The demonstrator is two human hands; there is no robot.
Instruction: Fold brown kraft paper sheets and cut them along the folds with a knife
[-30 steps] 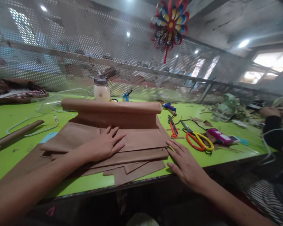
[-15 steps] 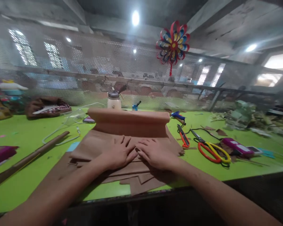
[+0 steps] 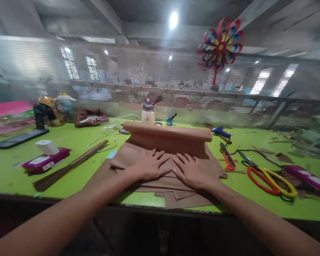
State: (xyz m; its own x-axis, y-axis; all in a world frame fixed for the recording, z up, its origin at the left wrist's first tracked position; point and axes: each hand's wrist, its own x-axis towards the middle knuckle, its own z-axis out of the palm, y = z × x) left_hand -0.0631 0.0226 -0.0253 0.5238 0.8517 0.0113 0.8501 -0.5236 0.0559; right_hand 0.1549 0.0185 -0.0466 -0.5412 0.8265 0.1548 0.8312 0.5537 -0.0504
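Flat and open, palms down, the left hand (image 3: pixel 152 166) and right hand (image 3: pixel 191 171) press on brown paper (image 3: pixel 128 155), gripping nothing; their thumb tips nearly meet, though I can't tell whether they touch. That stack of sheets lies mid-tabletop, its lowest layers reaching the front edge, and beyond the fingertips a thick paper roll (image 3: pixel 168 132) lies across it. From where I stand, the layers look loose, so uneven pressure could skew them, and lifting both palms might let the curl shift. Just off the stack's right side lies an orange cutter (image 3: pixel 227 156), with scissors (image 3: pixel 272 181) nearer the tabletop's right end; a careless rightward sweep could catch either. Behind the roll, toward the back edge, a bottle (image 3: pixel 148 114) could be knocked if the roll were shoved backward.
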